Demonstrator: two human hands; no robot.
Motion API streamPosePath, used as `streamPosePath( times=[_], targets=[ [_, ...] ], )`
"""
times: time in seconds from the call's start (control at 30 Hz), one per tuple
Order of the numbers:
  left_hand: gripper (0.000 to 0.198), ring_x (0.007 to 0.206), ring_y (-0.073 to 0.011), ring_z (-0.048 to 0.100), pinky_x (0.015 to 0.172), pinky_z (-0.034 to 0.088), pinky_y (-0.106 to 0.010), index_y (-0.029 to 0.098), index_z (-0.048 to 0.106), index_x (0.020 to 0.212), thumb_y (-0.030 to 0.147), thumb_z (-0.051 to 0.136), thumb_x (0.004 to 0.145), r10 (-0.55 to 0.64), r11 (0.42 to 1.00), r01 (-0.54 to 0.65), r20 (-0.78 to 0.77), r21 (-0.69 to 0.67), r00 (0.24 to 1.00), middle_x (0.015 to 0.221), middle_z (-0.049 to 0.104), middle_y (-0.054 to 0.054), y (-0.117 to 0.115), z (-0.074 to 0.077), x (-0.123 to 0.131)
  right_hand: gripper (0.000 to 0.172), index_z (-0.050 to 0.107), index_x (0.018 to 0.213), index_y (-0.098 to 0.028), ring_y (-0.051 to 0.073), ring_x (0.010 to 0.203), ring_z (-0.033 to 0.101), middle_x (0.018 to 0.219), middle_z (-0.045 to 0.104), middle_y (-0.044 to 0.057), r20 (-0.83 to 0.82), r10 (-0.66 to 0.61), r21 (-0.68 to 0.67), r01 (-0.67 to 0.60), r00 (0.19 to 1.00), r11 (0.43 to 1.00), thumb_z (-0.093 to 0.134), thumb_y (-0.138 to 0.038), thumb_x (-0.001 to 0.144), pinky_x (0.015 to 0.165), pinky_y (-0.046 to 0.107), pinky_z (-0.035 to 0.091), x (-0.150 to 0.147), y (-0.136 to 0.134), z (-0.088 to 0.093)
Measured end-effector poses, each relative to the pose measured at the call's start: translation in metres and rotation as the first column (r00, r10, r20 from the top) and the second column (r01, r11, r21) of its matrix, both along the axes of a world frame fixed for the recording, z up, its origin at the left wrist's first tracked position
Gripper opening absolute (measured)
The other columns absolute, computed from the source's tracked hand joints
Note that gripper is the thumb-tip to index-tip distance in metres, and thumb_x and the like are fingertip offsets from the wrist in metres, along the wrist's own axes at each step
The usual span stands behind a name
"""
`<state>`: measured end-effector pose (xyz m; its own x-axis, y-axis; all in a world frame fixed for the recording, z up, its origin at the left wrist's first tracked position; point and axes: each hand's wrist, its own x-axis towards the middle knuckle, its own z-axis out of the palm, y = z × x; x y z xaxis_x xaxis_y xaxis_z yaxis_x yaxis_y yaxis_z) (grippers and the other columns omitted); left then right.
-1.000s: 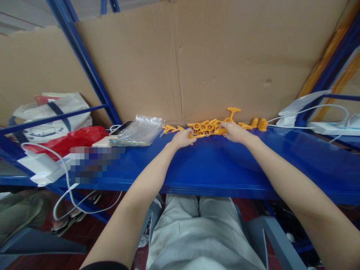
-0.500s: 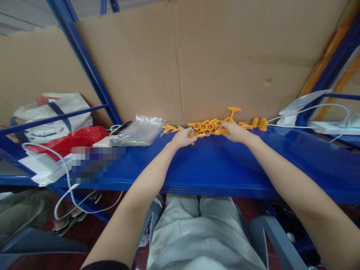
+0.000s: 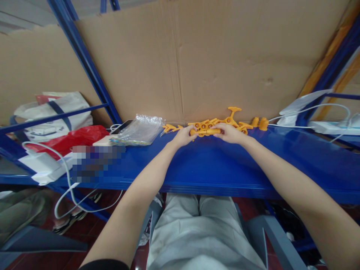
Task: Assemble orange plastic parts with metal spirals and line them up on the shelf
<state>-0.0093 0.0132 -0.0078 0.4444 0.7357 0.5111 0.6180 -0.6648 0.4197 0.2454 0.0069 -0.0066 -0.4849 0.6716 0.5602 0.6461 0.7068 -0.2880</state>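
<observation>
Near the back of the blue shelf, my left hand [image 3: 184, 137] is closed around one end of a yellow plastic tube-like part [image 3: 206, 132]. At its other end, my right hand [image 3: 231, 134] grips it between thumb and fingers. The part lies level between the two hands; whether it is one piece or two meeting end to end, I cannot tell. Right behind it is a pile of yellow plastic parts [image 3: 210, 125], some with round openings, partly hidden by my fingers. A yellow T-shaped handle [image 3: 234, 109] sticks up behind my right hand.
Small yellow branched pieces and a metal spiral [image 3: 165, 132] lie left of my left hand. Two yellow caps [image 3: 263, 123] stand at the right. Further left are a clear plastic bag [image 3: 137, 131], a red bag [image 3: 81, 138] and white cables. Cardboard [image 3: 180, 60] closes off the back.
My right hand has shifted slightly, and the yellow part it holds now lines up with the piece at my left hand, covering several of the round openings behind.
</observation>
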Motion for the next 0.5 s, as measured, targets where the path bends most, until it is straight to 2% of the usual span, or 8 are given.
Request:
streamPosePath(
  times=[0.1, 0.27, 0.37, 0.5],
  targets=[
    [0.012, 0.056, -0.0124, 0.054, 0.059, 0.041, -0.023, 0.016, 0.062, 0.094, 0.024, 0.065, 0.085, 0.007, 1.000, -0.007, 0.013, -0.014, 1.000, 0.061, 0.060, 0.004, 0.0021, -0.0011, -0.0001, 0.029, 0.073, 0.111, -0.019, 0.026, 0.110, 0.065, 0.116, 0.072, 0.011, -0.033, 0.020, -0.026, -0.020, 0.999, 0.999, 0.062, -0.022, 0.084, 0.099, 0.046, 0.050, 0.0015, 0.0010, -0.0011],
    [0.014, 0.058, -0.0128, 0.052, 0.059, 0.039, -0.024, 0.015, 0.064, 0.094, 0.021, 0.069, 0.083, 0.003, 1.000, -0.003, -0.001, 0.025, 1.000, 0.065, 0.061, 0.002, 0.0019, -0.0019, 0.0013, 0.032, 0.071, 0.116, -0.018, 0.027, 0.109, 0.065, 0.115, 0.071, 0.012, -0.081, 0.006, -0.205, -0.023, 0.997, 0.978, 0.059, -0.025, 0.087, 0.099, 0.049, 0.050, -0.0004, -0.0011, -0.0022],
    [0.015, 0.057, -0.0128, 0.052, 0.060, 0.039, -0.024, 0.015, 0.064, 0.096, 0.020, 0.069, 0.083, 0.011, 0.999, -0.011, -0.001, 0.037, 1.000, 0.064, 0.060, 0.003, 0.0012, -0.0007, 0.0013, 0.039, 0.067, 0.120, -0.018, 0.026, 0.107, 0.066, 0.121, 0.067, 0.013, -0.192, 0.002, -0.298, -0.060, 0.981, 0.953, 0.067, -0.024, 0.081, 0.098, 0.048, 0.052, 0.0015, -0.0001, -0.0032],
    [0.016, 0.055, -0.0123, 0.052, 0.060, 0.039, -0.024, 0.016, 0.064, 0.097, 0.020, 0.070, 0.083, 0.028, 0.999, -0.028, 0.009, 0.040, 1.000, 0.060, 0.058, 0.005, 0.0007, 0.0011, 0.0002, 0.045, 0.062, 0.116, -0.019, 0.022, 0.102, 0.068, 0.123, 0.065, 0.012, -0.389, -0.003, -0.420, -0.174, 0.921, 0.891, 0.074, -0.018, 0.073, 0.092, 0.043, 0.057, 0.0092, 0.0017, -0.0020]
  ],
)
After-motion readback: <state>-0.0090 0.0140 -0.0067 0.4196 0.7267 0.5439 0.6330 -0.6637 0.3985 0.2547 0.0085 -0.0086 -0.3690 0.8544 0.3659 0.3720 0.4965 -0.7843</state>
